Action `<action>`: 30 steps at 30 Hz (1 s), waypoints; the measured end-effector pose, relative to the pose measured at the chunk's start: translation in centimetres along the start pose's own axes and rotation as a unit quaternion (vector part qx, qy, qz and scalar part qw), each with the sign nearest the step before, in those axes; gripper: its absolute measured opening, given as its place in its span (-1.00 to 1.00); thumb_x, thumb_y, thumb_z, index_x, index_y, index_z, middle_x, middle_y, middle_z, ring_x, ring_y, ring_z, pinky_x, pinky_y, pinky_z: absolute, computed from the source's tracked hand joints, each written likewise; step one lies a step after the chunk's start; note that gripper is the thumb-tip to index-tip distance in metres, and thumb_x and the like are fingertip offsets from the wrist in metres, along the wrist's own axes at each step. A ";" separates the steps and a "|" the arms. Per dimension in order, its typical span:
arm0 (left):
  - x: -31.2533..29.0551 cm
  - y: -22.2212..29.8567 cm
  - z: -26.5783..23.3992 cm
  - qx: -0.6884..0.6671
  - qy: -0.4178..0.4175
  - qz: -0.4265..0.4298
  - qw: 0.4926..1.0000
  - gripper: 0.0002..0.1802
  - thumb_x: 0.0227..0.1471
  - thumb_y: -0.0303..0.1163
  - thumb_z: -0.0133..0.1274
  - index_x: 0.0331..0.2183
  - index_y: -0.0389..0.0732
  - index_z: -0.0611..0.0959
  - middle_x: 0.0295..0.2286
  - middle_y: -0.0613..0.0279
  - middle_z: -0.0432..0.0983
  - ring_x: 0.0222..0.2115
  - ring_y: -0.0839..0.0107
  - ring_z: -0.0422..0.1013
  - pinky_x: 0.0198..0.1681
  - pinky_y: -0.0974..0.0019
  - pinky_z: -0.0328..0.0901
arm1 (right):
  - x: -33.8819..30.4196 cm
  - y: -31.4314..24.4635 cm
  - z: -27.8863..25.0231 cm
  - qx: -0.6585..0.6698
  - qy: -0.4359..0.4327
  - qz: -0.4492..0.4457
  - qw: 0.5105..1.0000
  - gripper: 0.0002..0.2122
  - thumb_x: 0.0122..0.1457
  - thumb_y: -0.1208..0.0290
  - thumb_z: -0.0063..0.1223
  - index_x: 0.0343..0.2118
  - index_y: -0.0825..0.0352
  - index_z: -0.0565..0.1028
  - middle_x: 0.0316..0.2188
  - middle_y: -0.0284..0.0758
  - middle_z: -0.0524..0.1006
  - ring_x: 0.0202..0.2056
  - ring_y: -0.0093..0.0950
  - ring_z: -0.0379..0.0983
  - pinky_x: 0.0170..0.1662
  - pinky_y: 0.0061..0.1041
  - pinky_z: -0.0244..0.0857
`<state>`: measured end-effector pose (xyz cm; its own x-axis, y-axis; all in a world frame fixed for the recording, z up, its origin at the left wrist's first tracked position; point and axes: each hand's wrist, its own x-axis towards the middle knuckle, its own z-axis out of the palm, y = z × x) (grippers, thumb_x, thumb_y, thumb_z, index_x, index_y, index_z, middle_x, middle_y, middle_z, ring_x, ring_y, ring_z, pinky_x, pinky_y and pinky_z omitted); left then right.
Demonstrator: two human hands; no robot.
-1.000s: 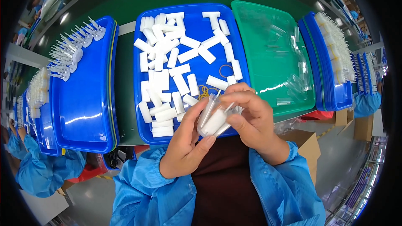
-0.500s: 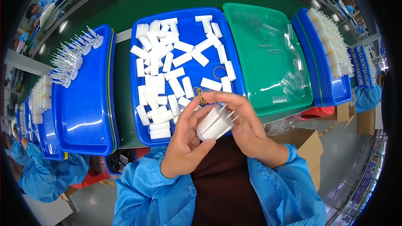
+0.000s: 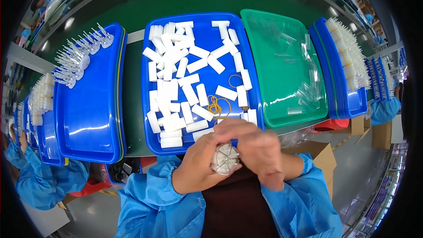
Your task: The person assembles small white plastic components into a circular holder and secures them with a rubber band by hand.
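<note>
Two bare hands at work over a row of trays, seen from above. The left hand [image 3: 198,163] has its grip closed around a round bundle [image 3: 225,158] of clear and white parts, the end of which faces upward and shows wedge-shaped divisions. The bundle lies in front of the person's dark shirt [image 3: 233,207], just below the near edge of the middle blue tray [image 3: 202,31]. The right hand [image 3: 260,147], blurred, arches beside and over the bundle, its fingers bent; whether its grip holds anything cannot be told.

Middle blue tray: many short white pieces [image 3: 167,90], crowded toward the left, with yellow rubber bands [image 3: 214,105] and a brown rubber band [image 3: 235,80] near the right side. To its right, a green tray [image 3: 277,83] bears clear plastic pieces [image 3: 308,94], mostly along its right half. At left, a stack of blue trays [image 3: 88,119] carries white spiked parts [image 3: 72,59] at its far end; at far right, another stack [image 3: 337,79] carries similar parts [image 3: 350,55]. The green surface [image 3: 135,79] shows between the left stack and middle tray. Lower left: a co-worker's blue sleeve [image 3: 48,185].
</note>
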<state>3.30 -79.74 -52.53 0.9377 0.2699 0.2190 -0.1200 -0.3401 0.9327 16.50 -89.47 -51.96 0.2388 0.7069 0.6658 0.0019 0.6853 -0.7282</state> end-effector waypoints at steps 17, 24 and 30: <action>0.3 -1.7 -3.7 -0.100 0.086 -0.115 0.985 -0.63 -0.28 -0.53 0.28 -0.36 -0.21 0.46 -0.51 0.25 0.50 -0.48 0.51 0.46 -0.42 0.47 0.34 | 3.5 3.2 -5.9 -0.625 -0.194 0.160 0.739 -0.86 -0.13 0.50 0.19 -0.47 0.24 0.46 -0.18 -0.35 0.40 -0.04 -0.39 0.26 -0.05 -0.33 -0.01; 0.5 -1.5 -3.6 -0.123 0.113 -0.098 0.981 -0.68 -0.26 -0.58 0.23 -0.39 -0.21 0.46 -0.44 0.24 0.47 -0.45 0.48 0.44 -0.35 0.47 0.32 | 4.3 1.4 -5.5 -0.693 -0.137 0.051 0.706 -0.88 -0.12 0.52 0.13 -0.50 0.23 0.41 -0.30 -0.40 0.44 -0.12 -0.41 0.34 -0.10 -0.35 0.00; 0.7 -1.3 -3.1 -0.246 0.147 -0.094 0.953 -0.68 -0.24 -0.62 0.18 -0.36 -0.22 0.45 -0.20 0.06 0.38 -0.42 0.47 0.43 -0.30 0.45 0.33 | 4.4 -0.9 -3.8 -0.623 -0.157 0.016 0.766 -0.85 -0.12 0.52 0.04 -0.41 0.22 0.46 -0.46 -0.40 0.45 -0.25 -0.42 0.39 -0.13 -0.36 0.05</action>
<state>3.12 -76.29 -52.70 0.8347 0.5495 0.0374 -0.1649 0.1845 0.9689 21.21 -87.63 -49.04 0.0138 0.8616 0.5073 0.9734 0.1046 -0.2040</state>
